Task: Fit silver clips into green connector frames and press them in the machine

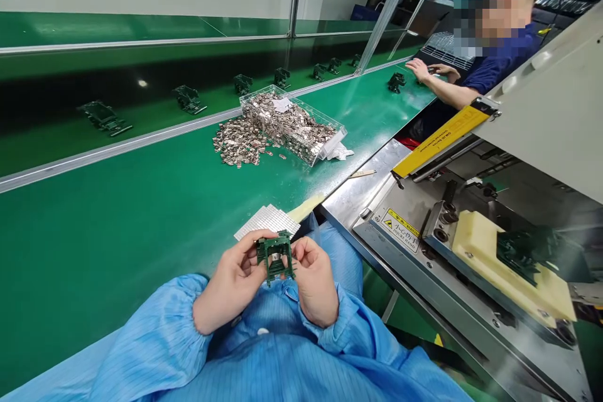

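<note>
A dark green plastic frame part is held up in front of my chest. My left hand is closed on its left side, thumb and fingers pinching it. At its right edge my right hand has its fingers bent together against the part; whether a small piece sits between those fingertips is hidden. Just behind the part, a white sheet marked in small squares lies on the green bench. Farther back, a clear tray holds many small metal pieces, and a loose pile of them lies beside it.
Several green parts, one at the far left, sit on the belt behind the metal rail. A machine with a cream fixture stands at the right. A person in dark blue works at the bench's far end.
</note>
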Motion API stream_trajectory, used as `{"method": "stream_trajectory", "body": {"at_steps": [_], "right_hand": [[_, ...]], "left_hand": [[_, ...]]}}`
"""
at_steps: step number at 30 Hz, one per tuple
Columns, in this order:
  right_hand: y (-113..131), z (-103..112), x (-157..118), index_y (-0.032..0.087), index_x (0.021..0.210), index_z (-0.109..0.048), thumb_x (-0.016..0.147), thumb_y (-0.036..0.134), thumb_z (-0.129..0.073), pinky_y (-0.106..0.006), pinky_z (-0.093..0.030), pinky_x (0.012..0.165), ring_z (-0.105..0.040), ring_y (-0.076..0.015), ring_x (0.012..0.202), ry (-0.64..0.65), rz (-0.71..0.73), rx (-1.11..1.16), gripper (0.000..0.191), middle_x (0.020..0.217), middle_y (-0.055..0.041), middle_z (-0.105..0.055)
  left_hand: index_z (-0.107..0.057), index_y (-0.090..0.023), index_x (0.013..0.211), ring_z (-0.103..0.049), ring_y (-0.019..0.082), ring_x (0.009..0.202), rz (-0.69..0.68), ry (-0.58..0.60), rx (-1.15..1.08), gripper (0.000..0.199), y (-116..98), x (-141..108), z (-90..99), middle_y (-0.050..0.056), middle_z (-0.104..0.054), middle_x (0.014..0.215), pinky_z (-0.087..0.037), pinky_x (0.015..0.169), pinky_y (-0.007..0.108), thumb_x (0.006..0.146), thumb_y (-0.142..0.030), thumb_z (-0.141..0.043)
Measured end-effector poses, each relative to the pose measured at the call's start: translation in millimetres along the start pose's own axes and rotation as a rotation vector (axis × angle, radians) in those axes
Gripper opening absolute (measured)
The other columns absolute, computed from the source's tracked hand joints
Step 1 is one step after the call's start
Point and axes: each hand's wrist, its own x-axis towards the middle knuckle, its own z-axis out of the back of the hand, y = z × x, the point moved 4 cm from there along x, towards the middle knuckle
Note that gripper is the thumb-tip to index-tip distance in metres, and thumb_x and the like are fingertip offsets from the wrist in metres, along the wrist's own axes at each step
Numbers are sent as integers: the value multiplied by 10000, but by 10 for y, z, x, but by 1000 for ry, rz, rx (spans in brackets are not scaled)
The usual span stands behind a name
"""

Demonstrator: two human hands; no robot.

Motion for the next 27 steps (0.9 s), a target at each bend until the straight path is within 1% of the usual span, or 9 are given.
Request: {"method": "stream_trajectory", "body": {"at_steps": [3, 5, 7, 9, 13, 16, 19, 22, 27], "right_hand": [[-22, 140, -25, 213, 700, -471, 690, 358, -782, -230, -445, 529, -470, -119, 582, -24, 39, -49, 343, 692, 35, -499], [-50, 305, -14, 205, 774, -551, 763, 418, -717, -247, -478, 592, -513, -137, 660, -94, 88, -144, 271, 775, 2, -555], [-117, 465, 33, 192, 807, -604, 807, 494, -649, -257, -477, 611, -541, -155, 704, -147, 95, -253, 305, 806, -27, -603], [-216, 548, 113, 178, 791, -641, 799, 556, -626, -261, -457, 587, -557, -166, 687, -136, 68, -323, 379, 758, -42, -635], [-389, 445, 302, 168, 743, -669, 747, 588, -661, -273, -445, 585, -562, -160, 612, -53, 67, -341, 421, 655, -34, -647], [-472, 313, 399, 170, 677, -628, 756, 585, -648, -256, -427, 533, -525, -138, 536, -60, 104, -345, 423, 578, -9, -601], [-532, 265, 425, 179, 625, -577, 831, 572, -562, -246, -414, 503, -501, -129, 502, -91, 155, -365, 444, 542, -2, -566], [-574, 291, 413, 192, 615, -539, 897, 553, -467, -254, -423, 532, -511, -137, 532, -105, 221, -419, 464, 555, -7, -556], [-583, 384, 420, 210, 609, -508, 922, 547, -393, -290, -415, 598, -516, -165, 605, -47, 343, -601, 474, 606, -22, -534]], "left_hand": [[-542, -191, 1119, -681, 163, 857, 13, 15, -9, 322, -2, 13, 10, 62, -683, 1016, -581, 770, 253, 827, -289, -634], [-527, -188, 1122, -683, 171, 835, 9, -35, -13, 387, -29, 74, 73, 63, -684, 1012, -586, 763, 276, 792, -315, -681], [-508, -183, 1106, -689, 189, 839, 4, -116, -38, 453, -54, 194, 148, 64, -689, 993, -587, 740, 288, 740, -325, -733], [-496, -176, 1083, -692, 203, 863, -8, -161, -73, 476, -56, 361, 175, 61, -695, 956, -580, 742, 290, 713, -328, -754], [-505, -166, 1091, -678, 181, 903, -132, -132, -63, 455, -8, 683, 65, 54, -694, 948, -547, 785, 263, 725, -305, -737], [-513, -168, 1124, -667, 163, 919, -213, -98, -5, 439, 52, 788, -22, 57, -686, 997, -532, 794, 244, 743, -257, -710], [-511, -164, 1139, -664, 159, 919, -218, -106, 28, 415, 94, 799, -22, 60, -681, 1000, -528, 792, 241, 767, -238, -679], [-503, -160, 1132, -663, 154, 913, -198, -129, 23, 400, 99, 795, 7, 59, -681, 983, -530, 783, 238, 779, -254, -666], [-494, -162, 1122, -679, 164, 848, -151, -150, 20, 429, 84, 811, 3, 47, -686, 908, -539, 706, 237, 752, -273, -681]]}}
